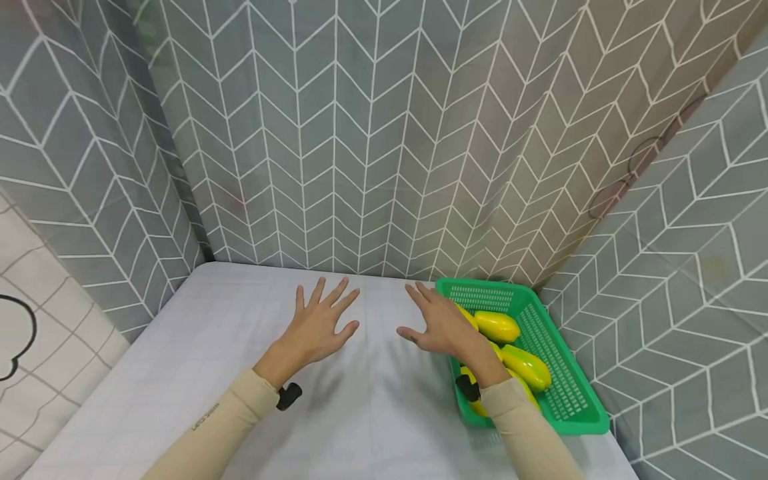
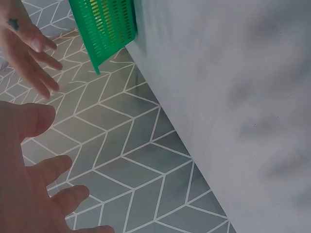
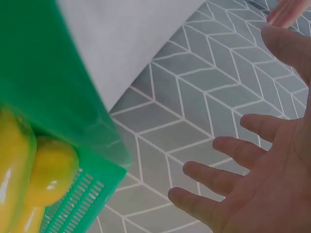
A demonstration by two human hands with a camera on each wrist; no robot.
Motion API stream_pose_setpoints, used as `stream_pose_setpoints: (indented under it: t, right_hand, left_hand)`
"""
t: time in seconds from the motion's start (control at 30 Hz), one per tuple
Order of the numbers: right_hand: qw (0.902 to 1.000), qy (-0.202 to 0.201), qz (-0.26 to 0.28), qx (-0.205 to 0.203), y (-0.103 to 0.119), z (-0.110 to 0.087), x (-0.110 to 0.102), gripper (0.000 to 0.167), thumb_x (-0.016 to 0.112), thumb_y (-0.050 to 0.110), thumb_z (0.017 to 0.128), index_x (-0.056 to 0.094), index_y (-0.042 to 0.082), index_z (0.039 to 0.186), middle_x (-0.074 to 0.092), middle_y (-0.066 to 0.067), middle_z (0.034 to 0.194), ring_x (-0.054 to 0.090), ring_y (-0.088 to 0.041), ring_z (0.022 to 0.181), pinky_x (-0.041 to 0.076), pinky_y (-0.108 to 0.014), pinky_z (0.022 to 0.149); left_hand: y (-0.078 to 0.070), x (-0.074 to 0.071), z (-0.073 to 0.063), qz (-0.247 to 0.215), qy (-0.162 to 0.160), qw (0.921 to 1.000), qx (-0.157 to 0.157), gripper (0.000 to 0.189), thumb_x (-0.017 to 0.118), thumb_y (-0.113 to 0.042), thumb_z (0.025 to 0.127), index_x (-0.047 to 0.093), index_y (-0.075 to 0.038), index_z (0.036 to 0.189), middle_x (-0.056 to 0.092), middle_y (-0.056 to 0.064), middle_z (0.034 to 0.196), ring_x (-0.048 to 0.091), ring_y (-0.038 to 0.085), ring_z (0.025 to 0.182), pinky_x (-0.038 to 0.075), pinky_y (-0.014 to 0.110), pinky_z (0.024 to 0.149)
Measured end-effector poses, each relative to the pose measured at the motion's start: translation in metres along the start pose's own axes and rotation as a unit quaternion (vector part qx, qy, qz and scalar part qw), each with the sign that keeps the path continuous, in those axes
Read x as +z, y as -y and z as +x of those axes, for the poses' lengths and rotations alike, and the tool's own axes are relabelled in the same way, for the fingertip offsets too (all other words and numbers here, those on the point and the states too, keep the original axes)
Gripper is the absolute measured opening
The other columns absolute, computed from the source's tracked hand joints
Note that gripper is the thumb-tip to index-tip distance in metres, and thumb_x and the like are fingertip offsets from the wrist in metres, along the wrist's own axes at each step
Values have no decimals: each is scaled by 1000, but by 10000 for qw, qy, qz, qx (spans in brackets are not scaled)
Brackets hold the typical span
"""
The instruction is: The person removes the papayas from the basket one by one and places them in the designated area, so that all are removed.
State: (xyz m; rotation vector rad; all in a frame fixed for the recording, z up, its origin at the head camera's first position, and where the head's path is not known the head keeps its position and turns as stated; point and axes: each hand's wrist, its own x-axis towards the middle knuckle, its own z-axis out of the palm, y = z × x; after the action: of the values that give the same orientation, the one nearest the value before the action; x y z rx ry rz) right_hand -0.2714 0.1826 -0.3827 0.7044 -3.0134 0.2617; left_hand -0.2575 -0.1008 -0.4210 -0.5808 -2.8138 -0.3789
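My left hand hovers over the white tabletop with its fingers spread, touching nothing. To its right, my right hand is held above the left side of a green plastic basket, its fingers stretched out and nothing in its grasp. Several glossy yellow oblong fruits or vegetables lie inside the basket; the right hand and forearm hide some of them. The right wrist view shows the yellow pieces close up, apart from the fingers. In the left wrist view the basket's perforated wall stands beyond both hands.
A white cloth-like surface covers the table. Grey curtains with white chevron lines hang behind it and along the sides. The basket stands at the table's right edge, close to the right curtain.
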Motion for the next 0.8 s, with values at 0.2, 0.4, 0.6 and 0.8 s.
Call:
stream_pose_setpoints:
  t: [0.2, 0.4, 0.6, 0.8]
  right_hand:
    - [9999, -55, 116, 110, -9, -7, -8, 93, 68, 58, 97, 27, 14, 169, 27, -18, 176, 31, -44, 160, 33, -63, 127]
    - [9992, -160, 306, 201, -25, -20, -17, 90, 68, 53, 99, 28, 11, 168, 28, -20, 175, 29, -45, 160, 33, -66, 125]
    - [9986, -260, 367, 286, -43, -31, -22, 87, 67, 51, 100, 31, 8, 167, 29, -20, 174, 30, -47, 159, 33, -68, 124]
    - [9981, -400, 348, 311, -62, -45, -28, 87, 66, 52, 100, 33, 4, 165, 32, -26, 171, 33, -52, 156, 33, -71, 122]
  left_hand:
    - [-1, 0, -2, -60, -12, 10000, -1, 65, 53, -53, 106, 41, -27, 164, 28, 4, 177, 17, 51, 162, 12, 85, 121]
    - [-3, -1, -3, -174, -33, 9998, 9, 64, 55, -51, 106, 42, -27, 164, 30, 5, 176, 18, 52, 162, 11, 85, 121]
    - [-6, -3, -4, -326, -36, 9995, 7, 64, 55, -50, 106, 42, -27, 164, 31, 4, 176, 21, 51, 162, 15, 85, 121]
    - [-11, -3, -5, -465, 12, 9989, 47, 63, 53, -51, 107, 41, -28, 164, 31, 3, 176, 24, 51, 161, 17, 85, 120]
